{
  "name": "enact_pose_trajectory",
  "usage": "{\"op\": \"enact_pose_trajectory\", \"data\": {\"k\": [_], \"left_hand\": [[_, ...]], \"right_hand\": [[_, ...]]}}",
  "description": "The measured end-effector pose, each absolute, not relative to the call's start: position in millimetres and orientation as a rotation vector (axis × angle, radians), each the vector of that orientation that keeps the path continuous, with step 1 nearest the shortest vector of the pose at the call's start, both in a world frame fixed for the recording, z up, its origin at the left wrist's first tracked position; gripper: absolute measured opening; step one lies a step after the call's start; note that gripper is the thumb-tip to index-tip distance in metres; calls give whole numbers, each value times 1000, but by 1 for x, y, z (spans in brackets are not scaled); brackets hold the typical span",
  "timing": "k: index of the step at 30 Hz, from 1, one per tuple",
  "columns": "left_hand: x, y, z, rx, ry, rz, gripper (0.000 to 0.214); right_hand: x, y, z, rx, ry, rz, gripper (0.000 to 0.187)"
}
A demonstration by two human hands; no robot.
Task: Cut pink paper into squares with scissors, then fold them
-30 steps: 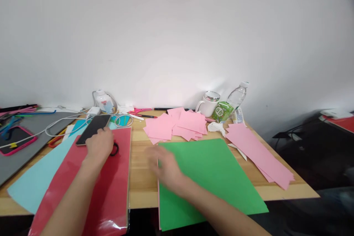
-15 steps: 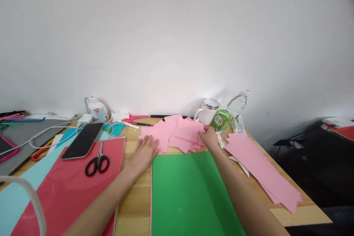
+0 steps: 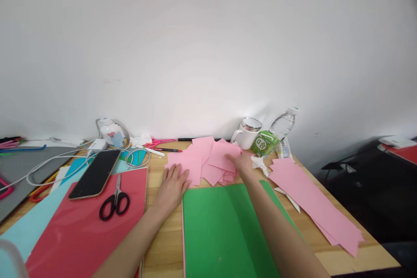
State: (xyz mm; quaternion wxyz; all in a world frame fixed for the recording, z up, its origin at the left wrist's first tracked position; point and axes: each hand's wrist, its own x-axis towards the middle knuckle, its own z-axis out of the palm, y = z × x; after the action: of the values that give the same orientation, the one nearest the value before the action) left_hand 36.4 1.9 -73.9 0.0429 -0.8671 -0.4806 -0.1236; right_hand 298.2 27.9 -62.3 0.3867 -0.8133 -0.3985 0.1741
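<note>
A loose pile of pink paper squares [image 3: 208,158] lies at the back middle of the wooden table [image 3: 163,243]. My left hand [image 3: 172,182] rests flat on the pile's left edge, fingers spread and open. My right hand [image 3: 241,161] lies on the pile's right side with its fingers stretched over the squares; I cannot see anything gripped in it. A green sheet of paper [image 3: 224,230] lies just in front of the pile, between my forearms. Black-handled scissors [image 3: 114,202] lie on a red sheet [image 3: 87,230] to the left.
A dark phone [image 3: 96,173] lies on the red and light-blue sheets, with white cables and a charger behind it. At the back right stand a white mug [image 3: 245,134], a green carton [image 3: 263,142] and a water bottle [image 3: 282,122]. Long pink strips [image 3: 312,202] reach the right edge.
A second ago my left hand was at the scissors by the phone and my right was over the green sheet. Both hands have since moved forward onto the pink pile; the scissors now lie free.
</note>
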Motion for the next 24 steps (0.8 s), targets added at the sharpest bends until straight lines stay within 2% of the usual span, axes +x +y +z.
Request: {"op": "enact_pose_trajectory", "data": {"k": [3, 9, 14, 16, 18, 20, 24], "left_hand": [[35, 2, -74, -2666, -1471, -416, 35], [33, 3, -78, -2703, -1493, -527, 34], [32, 4, -81, -2718, -1517, -547, 35], [31, 6, -82, -2747, -1541, -589, 35], [32, 8, -83, -2812, -1593, -747, 33], [33, 11, -84, -2873, -1670, -1055, 31], [34, 17, -82, -2759, -1853, -1544, 34]], "right_hand": [[292, 30, -66, -1957, -960, 456, 41], [279, 21, -65, -1768, -815, 438, 51], [316, -1, -36, -1623, -716, 424, 52], [337, -12, -21, -1436, -627, 513, 53], [353, -22, -9, -1294, -529, 650, 51], [358, -27, -4, -1267, -498, 750, 44], [328, -19, -20, -1315, -615, 905, 35]]}}
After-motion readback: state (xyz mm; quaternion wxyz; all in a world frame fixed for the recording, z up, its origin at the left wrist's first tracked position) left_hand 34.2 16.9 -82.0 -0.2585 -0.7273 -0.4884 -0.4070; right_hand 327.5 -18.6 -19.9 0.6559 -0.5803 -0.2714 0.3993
